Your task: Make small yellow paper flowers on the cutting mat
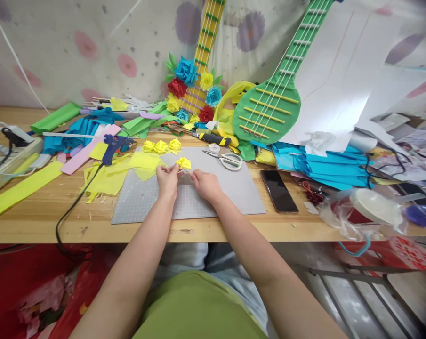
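A small yellow paper flower [183, 163] is held above the grey cutting mat [142, 207]. My left hand [167, 180] is closed, its fingertips pinching the flower from below. Close beside it, my right hand [205, 184] is also closed, fingertips at the flower's underside; a thin pale bit shows between the hands, too small to name. Three more yellow paper flowers [161, 147] lie in a row at the mat's back edge. White-handled scissors [231, 161] and a small roll of clear tape [214, 149] rest behind my right hand.
Left of the mat lie yellow crepe paper sheets [110, 176] and a blue glue gun [111, 147] with its cord trailing over the table edge. A phone [278, 190] and a plastic-wrapped tub [371, 209] are to the right. Green [269, 110] and yellow paper instruments [207, 42] lean behind.
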Available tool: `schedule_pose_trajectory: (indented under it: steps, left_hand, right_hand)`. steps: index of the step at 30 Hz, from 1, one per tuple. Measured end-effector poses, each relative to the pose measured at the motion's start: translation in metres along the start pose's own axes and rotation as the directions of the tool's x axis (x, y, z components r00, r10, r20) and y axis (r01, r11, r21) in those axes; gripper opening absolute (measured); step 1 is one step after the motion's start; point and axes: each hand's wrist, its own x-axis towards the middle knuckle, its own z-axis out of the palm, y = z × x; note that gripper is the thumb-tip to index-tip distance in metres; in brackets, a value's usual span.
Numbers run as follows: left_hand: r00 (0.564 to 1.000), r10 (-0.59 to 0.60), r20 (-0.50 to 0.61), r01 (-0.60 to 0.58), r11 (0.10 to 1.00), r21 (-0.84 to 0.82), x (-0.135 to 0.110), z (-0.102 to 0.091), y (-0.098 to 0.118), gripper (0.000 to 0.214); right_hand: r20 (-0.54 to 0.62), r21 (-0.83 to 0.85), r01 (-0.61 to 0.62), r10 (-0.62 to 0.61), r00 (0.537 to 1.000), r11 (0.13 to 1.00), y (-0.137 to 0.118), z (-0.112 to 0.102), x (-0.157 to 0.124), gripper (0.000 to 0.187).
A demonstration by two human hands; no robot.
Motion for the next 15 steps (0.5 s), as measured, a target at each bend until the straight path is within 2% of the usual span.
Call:
schedule_pose_trajectory:
  steps: [9,15]
  left_hand:
    - [0.994,-0.102,0.033,0.103,0.993,-0.048,0.0019,0.0025,0.0018,0.035]
    - [0.992,-0.120,0.037,0.122,0.991,-0.049,0.0023,0.0028,0.0055,0.036]
  right_hand:
    - [0.041,-0.005,-0.073,0.074,0.996,0.997,-0.0019,-0.0011,0.0017,0.036]
    - [0.039,0.029,-0.038,0.037,0.999,0.999,0.0031,-0.0050,0.0040,0.037]
